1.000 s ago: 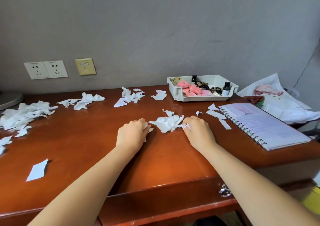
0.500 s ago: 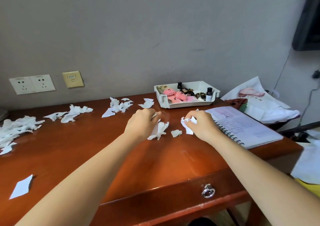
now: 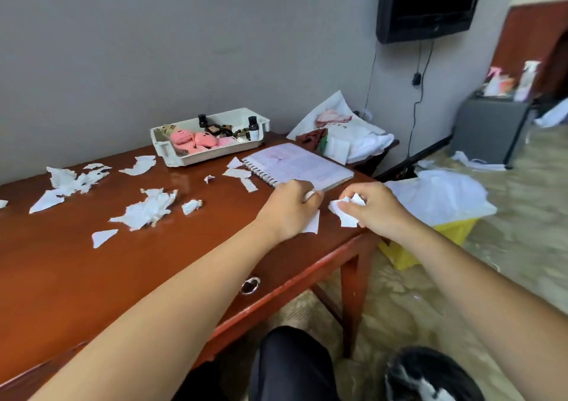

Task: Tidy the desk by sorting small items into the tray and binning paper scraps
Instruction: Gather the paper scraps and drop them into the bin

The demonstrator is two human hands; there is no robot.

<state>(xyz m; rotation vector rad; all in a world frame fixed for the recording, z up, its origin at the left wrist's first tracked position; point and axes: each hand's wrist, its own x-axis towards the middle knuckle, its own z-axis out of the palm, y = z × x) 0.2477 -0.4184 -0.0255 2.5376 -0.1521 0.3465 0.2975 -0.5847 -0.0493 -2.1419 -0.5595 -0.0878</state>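
Plain grey wall (image 3: 153,47) behind, kinda dim flat light all over. Reddish wood desk (image 3: 76,262) with a drawer, round metal pull (image 3: 250,285) on the front. A black TV (image 3: 427,1) is mounted up high past the desk's right end, cables (image 3: 415,117) hanging down the wall under it. Further right there's a small grey cabinet (image 3: 488,130) with bottles (image 3: 527,79) on top. Floor (image 3: 522,262) is a pale, mottled beige.

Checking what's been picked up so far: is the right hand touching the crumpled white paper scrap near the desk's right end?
Touching. The head view shows the right hand closed on the crumpled white paper scrap, fingers curled over its top edge.
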